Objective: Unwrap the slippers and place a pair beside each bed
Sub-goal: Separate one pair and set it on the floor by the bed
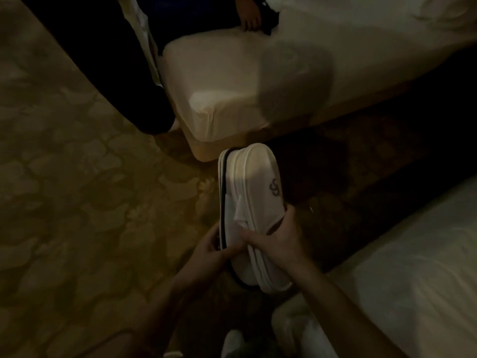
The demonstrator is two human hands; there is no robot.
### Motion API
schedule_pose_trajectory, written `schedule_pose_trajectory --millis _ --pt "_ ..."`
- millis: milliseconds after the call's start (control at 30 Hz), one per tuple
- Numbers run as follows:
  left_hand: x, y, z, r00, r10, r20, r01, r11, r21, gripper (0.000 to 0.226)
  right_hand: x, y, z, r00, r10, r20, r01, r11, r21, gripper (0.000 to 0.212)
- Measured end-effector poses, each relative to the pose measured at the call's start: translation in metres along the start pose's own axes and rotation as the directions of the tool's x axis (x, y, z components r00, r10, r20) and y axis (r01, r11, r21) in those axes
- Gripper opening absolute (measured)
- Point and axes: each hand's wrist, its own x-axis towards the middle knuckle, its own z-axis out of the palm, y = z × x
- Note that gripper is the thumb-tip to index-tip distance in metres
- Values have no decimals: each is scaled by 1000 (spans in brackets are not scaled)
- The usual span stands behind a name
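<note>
I hold a pair of white slippers [251, 202] stacked together, toes pointing away from me, above the carpet between two beds. A dark logo shows on the upper one, and a dark sole edge runs along the left side. My left hand [210, 248] grips the lower left edge of the pair. My right hand [277, 239] grips the heel opening of the top slipper. The far bed [258, 81] has a white sheet, its corner just beyond the slippers. The near bed [413, 280] lies at the lower right.
A patterned beige carpet [90, 202] covers the floor on the left. Another person in dark trousers [108, 60] stands by the far bed's corner, a hand [251, 20] resting on the mattress. White shapes [232, 342] lie at the bottom, near my feet.
</note>
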Motion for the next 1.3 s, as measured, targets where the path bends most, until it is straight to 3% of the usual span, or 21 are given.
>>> schedule_pose_trajectory --millis 200,300,367,533,667,767,867,1067,1200,1300 --pt "137 -70 -76 992 36 -121 -20 991 132 45 107 102 65 997 -54 54 58 995 -80 124" --pt "180 -98 -105 973 77 -216 -53 992 114 54 127 145 77 992 -92 92 103 987 -126 127" --pt "197 -112 -99 979 99 -176 -88 994 66 60 136 166 82 994 -66 92 79 985 -151 128" --pt "225 -147 -59 989 105 -107 -118 985 -127 68 158 164 85 987 -153 46 159 959 -233 123" --pt "238 -148 -49 984 154 -91 -166 975 -145 42 170 161 79 981 -191 18 190 956 -226 121" --pt "241 -142 -50 988 151 -43 -156 974 -164 60 178 164 72 987 -144 66 153 976 -158 121" --pt "240 -147 -52 984 155 -88 -170 963 -209 70 182 158 60 984 -151 93 161 981 -111 113" --pt "243 -147 -63 980 149 -129 -183 929 -321 69 187 148 38 960 -250 -126 230 961 -156 119" --pt "242 -149 -55 983 137 -118 -169 930 -327 69 178 152 46 975 -216 -45 202 955 -218 127" --pt "245 -152 -42 984 132 -121 -166 927 -335 63 166 157 64 973 -218 77 231 897 -376 134"
